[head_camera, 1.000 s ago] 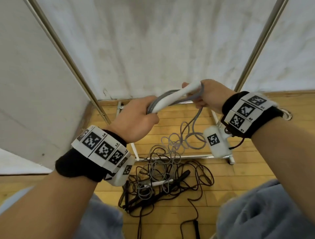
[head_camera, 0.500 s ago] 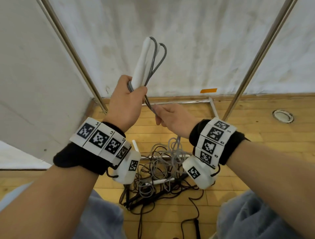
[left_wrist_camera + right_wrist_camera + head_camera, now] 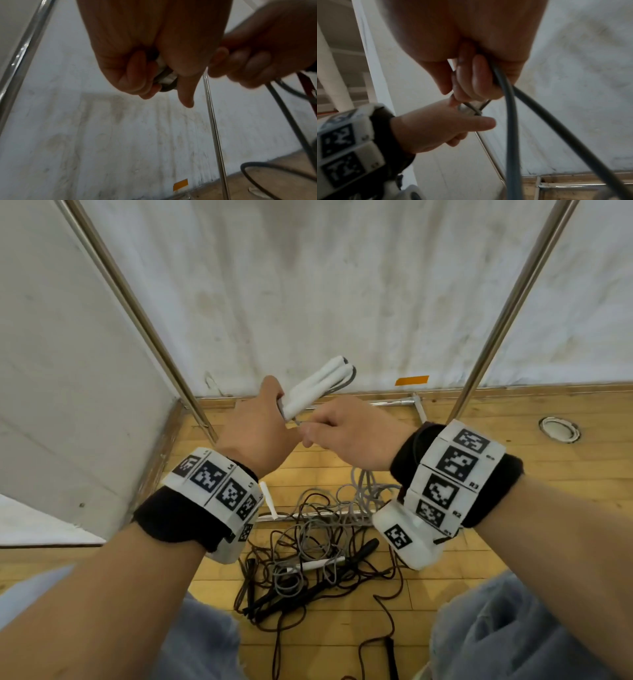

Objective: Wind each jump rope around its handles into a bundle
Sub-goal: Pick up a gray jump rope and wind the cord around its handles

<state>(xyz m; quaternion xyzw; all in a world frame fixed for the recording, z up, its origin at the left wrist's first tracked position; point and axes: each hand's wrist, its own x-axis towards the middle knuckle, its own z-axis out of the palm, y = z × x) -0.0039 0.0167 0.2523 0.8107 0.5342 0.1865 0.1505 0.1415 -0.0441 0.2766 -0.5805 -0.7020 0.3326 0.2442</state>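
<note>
Denim knees [image 3: 534, 642] sit nearest, at the bottom of the head view, and between them on the wooden floor [image 3: 513, 460] lies a tangle of ropes [image 3: 318, 549], black and grey cords looped over one another, with one white handle and some black handles in the heap. Above the tangle the right hand [image 3: 346, 429] is curled round the grey cord [image 3: 510, 121], which hangs from the fist down toward the heap (the right wrist view shows it leaving between the bent fingers). Just beside it, nearly touching, the left hand [image 3: 253, 429] grips the pair of white handles [image 3: 318, 386] at their lower end, fingers wrapped round them and a few turns of cord. Their long axis tilts up, away and to the right, free ends toward the white wall [image 3: 342, 285]. Metal poles [image 3: 513, 302] lean on either side.
</note>
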